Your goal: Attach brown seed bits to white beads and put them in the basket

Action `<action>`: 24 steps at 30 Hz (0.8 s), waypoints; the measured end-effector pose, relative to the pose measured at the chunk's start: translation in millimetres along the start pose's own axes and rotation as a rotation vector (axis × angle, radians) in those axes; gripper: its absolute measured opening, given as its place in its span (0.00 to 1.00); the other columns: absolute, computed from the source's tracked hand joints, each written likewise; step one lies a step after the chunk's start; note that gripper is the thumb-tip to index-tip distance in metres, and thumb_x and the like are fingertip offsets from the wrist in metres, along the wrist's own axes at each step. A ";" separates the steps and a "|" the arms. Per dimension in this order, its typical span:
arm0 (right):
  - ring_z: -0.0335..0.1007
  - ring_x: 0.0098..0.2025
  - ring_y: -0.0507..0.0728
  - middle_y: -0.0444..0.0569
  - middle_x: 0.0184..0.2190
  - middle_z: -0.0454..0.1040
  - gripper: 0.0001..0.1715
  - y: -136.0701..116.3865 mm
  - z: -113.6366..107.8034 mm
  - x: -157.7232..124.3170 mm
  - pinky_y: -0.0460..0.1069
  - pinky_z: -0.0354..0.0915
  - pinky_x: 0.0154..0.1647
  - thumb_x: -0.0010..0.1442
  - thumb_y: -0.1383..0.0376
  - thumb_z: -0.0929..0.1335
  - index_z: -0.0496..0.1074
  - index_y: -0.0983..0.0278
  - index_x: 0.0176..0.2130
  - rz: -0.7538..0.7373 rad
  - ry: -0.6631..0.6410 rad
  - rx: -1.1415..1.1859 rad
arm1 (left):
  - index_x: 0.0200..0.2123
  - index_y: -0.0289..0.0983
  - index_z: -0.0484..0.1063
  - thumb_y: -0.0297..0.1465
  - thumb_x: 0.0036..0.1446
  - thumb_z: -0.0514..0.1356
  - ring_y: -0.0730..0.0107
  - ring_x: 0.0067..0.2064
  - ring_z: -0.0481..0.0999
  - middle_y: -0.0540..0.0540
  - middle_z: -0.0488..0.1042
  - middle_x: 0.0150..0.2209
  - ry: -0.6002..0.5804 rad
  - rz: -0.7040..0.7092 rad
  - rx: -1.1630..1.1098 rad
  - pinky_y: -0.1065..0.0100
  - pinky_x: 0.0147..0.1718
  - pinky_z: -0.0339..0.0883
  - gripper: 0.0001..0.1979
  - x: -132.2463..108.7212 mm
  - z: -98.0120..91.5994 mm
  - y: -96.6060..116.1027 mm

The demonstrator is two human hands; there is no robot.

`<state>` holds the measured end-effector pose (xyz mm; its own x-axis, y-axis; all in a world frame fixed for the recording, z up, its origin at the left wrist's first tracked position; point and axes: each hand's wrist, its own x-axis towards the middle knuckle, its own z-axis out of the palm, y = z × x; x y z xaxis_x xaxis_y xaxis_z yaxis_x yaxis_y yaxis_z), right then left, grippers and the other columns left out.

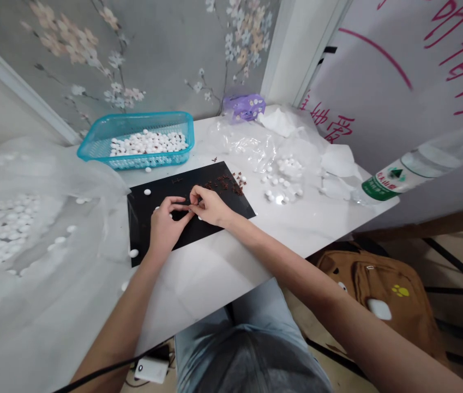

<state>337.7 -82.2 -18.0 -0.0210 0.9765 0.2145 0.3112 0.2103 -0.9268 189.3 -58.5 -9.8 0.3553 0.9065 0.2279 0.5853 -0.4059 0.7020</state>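
Note:
Over a black mat [182,240] on the white table, my left hand [166,225] and my right hand [210,207] meet at the fingertips. Both are closed in a pinch. A bit of white shows between the fingertips, too small and covered to make out. Small white balls lie close to the fingers, one loose white ball [147,192] on the mat's left part and another at its left edge. Beyond my right hand, small reddish-brown pieces [225,183] are scattered over the mat's far right part.
Behind the mat stands a blue plastic basket [133,162] holding many white balls. A translucent white sheet with more balls [2,229] covers the left side. Clear plastic bags [251,147], a purple packet [244,107], loose balls [282,185] and a tilted water bottle [403,174] are at right.

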 end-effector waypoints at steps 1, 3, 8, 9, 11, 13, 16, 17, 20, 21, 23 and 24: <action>0.54 0.23 0.46 0.38 0.26 0.56 0.08 0.1 0.3 -0.1 0.43 0.54 0.24 0.48 0.72 0.62 0.56 0.62 0.28 -0.006 0.011 -0.013 | 0.39 0.40 0.68 0.36 0.47 0.64 0.63 0.39 0.78 0.49 0.79 0.32 -0.001 0.000 0.001 0.64 0.41 0.64 0.16 0.1 0.0 -0.1; 0.54 0.24 0.47 0.38 0.25 0.56 0.08 0.7 1.0 -0.1 0.44 0.54 0.25 0.48 0.73 0.62 0.56 0.62 0.28 -0.013 0.029 -0.041 | 0.39 0.40 0.68 0.35 0.46 0.64 0.64 0.38 0.78 0.49 0.79 0.32 -0.002 0.003 0.000 0.65 0.41 0.64 0.15 0.4 0.0 0.0; 0.55 0.26 0.49 0.39 0.25 0.57 0.08 3.2 3.4 2.2 0.44 0.54 0.27 0.47 0.74 0.61 0.57 0.62 0.27 -0.062 0.055 -0.074 | 0.38 0.39 0.68 0.35 0.47 0.64 0.64 0.39 0.78 0.49 0.79 0.32 -0.003 0.009 -0.002 0.64 0.42 0.64 0.14 1.0 -0.4 1.4; 0.56 0.27 0.49 0.40 0.25 0.58 0.09 3.6 3.8 2.7 0.45 0.54 0.27 0.46 0.75 0.61 0.57 0.62 0.27 -0.077 0.058 -0.088 | 0.38 0.39 0.68 0.35 0.47 0.64 0.64 0.39 0.78 0.49 0.79 0.32 -0.004 0.007 -0.001 0.64 0.42 0.64 0.14 0.9 -0.6 1.8; 0.57 0.28 0.50 0.40 0.26 0.59 0.09 3.5 4.3 2.9 0.45 0.54 0.28 0.46 0.75 0.61 0.57 0.62 0.28 -0.091 0.055 -0.131 | 0.38 0.39 0.68 0.34 0.47 0.63 0.63 0.39 0.78 0.49 0.79 0.32 -0.007 0.001 0.002 0.63 0.42 0.64 0.14 0.6 -1.0 2.9; 0.57 0.28 0.50 0.41 0.27 0.60 0.09 2.1 4.6 1.0 0.45 0.54 0.28 0.47 0.75 0.61 0.57 0.62 0.28 -0.087 0.041 -0.185 | 0.38 0.39 0.67 0.34 0.47 0.63 0.63 0.39 0.78 0.48 0.79 0.32 -0.008 0.000 0.007 0.63 0.42 0.64 0.14 0.1 -1.5 3.7; 0.58 0.28 0.50 0.42 0.29 0.61 0.07 -1.4 4.6 -4.7 0.45 0.55 0.29 0.51 0.73 0.61 0.58 0.62 0.29 -0.099 0.045 -0.222 | 0.39 0.40 0.67 0.34 0.47 0.63 0.63 0.39 0.78 0.48 0.79 0.33 -0.003 0.016 0.019 0.64 0.42 0.64 0.14 0.1 -2.3 3.8; 0.58 0.28 0.50 0.42 0.30 0.61 0.06 -2.6 4.2 -6.6 0.45 0.56 0.29 0.52 0.72 0.61 0.58 0.62 0.30 -0.109 0.053 -0.208 | 0.39 0.40 0.67 0.34 0.47 0.63 0.63 0.39 0.78 0.48 0.79 0.33 0.000 0.025 0.026 0.64 0.42 0.65 0.15 0.3 -2.5 3.5; 0.58 0.28 0.49 0.42 0.30 0.60 0.05 -4.2 -0.4 -8.6 0.45 0.57 0.28 0.54 0.69 0.62 0.60 0.62 0.34 -0.113 0.113 -0.138 | 0.40 0.40 0.67 0.35 0.48 0.62 0.63 0.40 0.77 0.48 0.78 0.34 -0.005 0.051 0.044 0.63 0.43 0.65 0.15 1.2 -2.8 1.9; 0.58 0.28 0.49 0.41 0.29 0.60 0.05 -3.6 -3.4 -7.9 0.45 0.57 0.28 0.54 0.68 0.63 0.60 0.62 0.34 -0.101 0.154 -0.124 | 0.41 0.40 0.67 0.35 0.48 0.62 0.63 0.41 0.77 0.47 0.78 0.35 -0.007 0.063 0.047 0.63 0.43 0.65 0.15 1.2 -2.7 1.4; 0.58 0.27 0.49 0.41 0.28 0.60 0.04 -0.2 -11.6 -5.1 0.45 0.57 0.28 0.54 0.67 0.62 0.60 0.62 0.34 -0.068 0.257 -0.124 | 0.42 0.39 0.67 0.34 0.49 0.61 0.63 0.42 0.76 0.46 0.78 0.38 -0.013 0.098 0.047 0.62 0.45 0.65 0.15 0.8 -2.0 0.7; 0.58 0.26 0.49 0.41 0.27 0.60 0.03 2.4 -16.6 -3.3 0.45 0.57 0.28 0.55 0.67 0.62 0.60 0.62 0.34 -0.049 0.313 -0.136 | 0.42 0.39 0.67 0.33 0.49 0.61 0.64 0.43 0.76 0.45 0.77 0.40 -0.014 0.120 0.048 0.62 0.46 0.65 0.15 0.3 -1.4 0.5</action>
<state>354.3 -85.7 -15.9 0.2471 0.8992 0.3611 0.4409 0.2275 -0.8683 188.6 -58.2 -8.4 0.4348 0.8496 0.2984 0.5721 -0.5165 0.6371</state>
